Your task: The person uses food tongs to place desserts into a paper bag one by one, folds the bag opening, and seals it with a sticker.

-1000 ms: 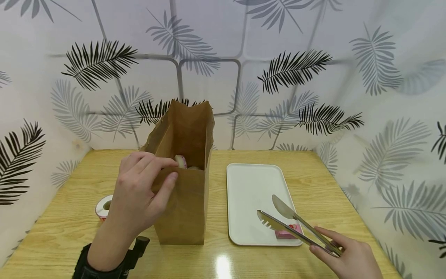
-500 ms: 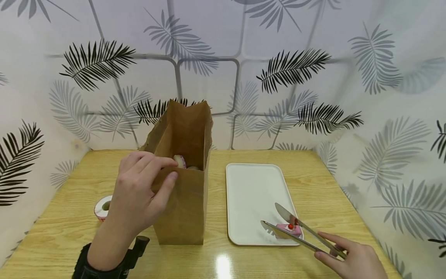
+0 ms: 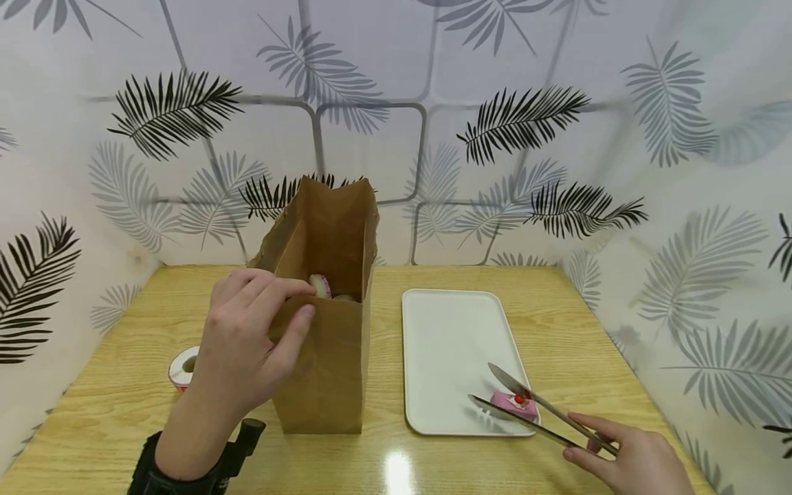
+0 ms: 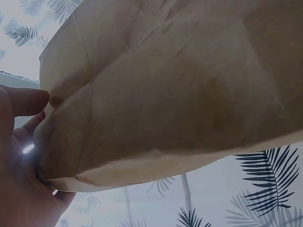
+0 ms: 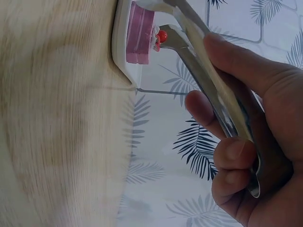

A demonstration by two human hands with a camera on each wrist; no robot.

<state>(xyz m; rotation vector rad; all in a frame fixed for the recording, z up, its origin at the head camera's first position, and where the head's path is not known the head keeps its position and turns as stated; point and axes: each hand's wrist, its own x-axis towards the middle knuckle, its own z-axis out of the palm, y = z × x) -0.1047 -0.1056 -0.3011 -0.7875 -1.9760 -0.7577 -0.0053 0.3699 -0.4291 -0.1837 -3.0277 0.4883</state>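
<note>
My left hand (image 3: 250, 330) pinches the near rim of an upright brown paper bag (image 3: 324, 371) between thumb and fingers. Inside its wide mouth shows a pale rounded piece with a purple-speckled edge (image 3: 320, 284); whatever lies deeper is mostly hidden. In the left wrist view the bag's side (image 4: 180, 104) fills most of the picture. At the lower right, my right hand (image 3: 634, 457) grips metal tongs (image 3: 559, 414). Their spread arms stand on either side of a pink cake slice (image 3: 504, 400) topped with a red ball, in the tray's near right corner. Contact with the slice is unclear.
A white rectangular tray (image 3: 454, 344) lies right of the bag on the wooden table (image 3: 185, 302). Left of the bag, partly behind my left forearm, sits a white roll (image 3: 181, 370) with a red edge. Leaf-patterned sheeting (image 3: 383, 158) surrounds the table's back and sides.
The tongs have shifted slightly right and down, so that their arms now stand on both sides of the cake slice. My left hand and the bag have stayed put.
</note>
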